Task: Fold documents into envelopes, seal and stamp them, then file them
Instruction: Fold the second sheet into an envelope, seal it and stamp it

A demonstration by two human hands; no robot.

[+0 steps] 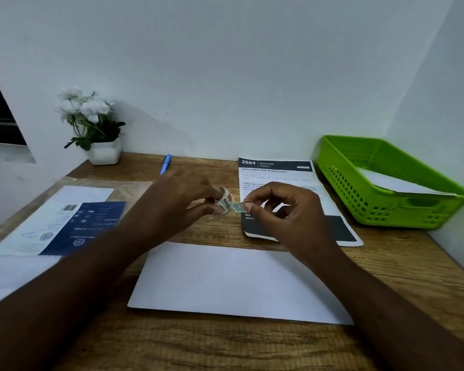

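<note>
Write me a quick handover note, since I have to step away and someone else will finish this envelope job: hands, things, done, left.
Left hand grips the stamp roll above the desk.
Right hand: fingers pinch the loose stamp end, peeling it off.
White envelope lies flat in front, no stamp visible on it.
Green basket, far right, already holds a white envelope.
Printed sheet lies unfolded behind the hands.
Left: stick the stamp, file the envelope, then do the sheet.

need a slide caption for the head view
Left hand holds stamp roll; right hand peels a stamp above envelope.
</note>
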